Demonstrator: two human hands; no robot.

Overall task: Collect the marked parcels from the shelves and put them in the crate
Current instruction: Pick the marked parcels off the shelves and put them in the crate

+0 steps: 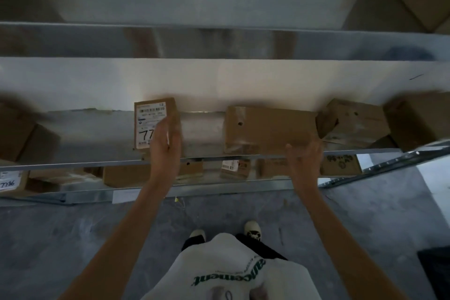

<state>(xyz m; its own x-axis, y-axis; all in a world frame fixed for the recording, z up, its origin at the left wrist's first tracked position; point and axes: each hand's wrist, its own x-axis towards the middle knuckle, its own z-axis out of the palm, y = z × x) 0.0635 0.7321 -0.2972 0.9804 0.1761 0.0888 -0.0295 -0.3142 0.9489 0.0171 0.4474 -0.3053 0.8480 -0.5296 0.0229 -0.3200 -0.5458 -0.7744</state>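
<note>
With the left hand (165,140) gripping the labelled parcel (155,123) at nine o'clock and the right hand (304,158) spread empty, a one-sided hold could let it slip.

2 hands: left hand (165,139), right hand (305,161). Middle shelf (199,126): 1 labelled parcel (151,114) marked 77, 3 plain cardboard boxes right of it, 1 more at far left; edge ones blurred. Lower shelf: roughly 5 boxes, partly hidden. 2 shoes
</note>
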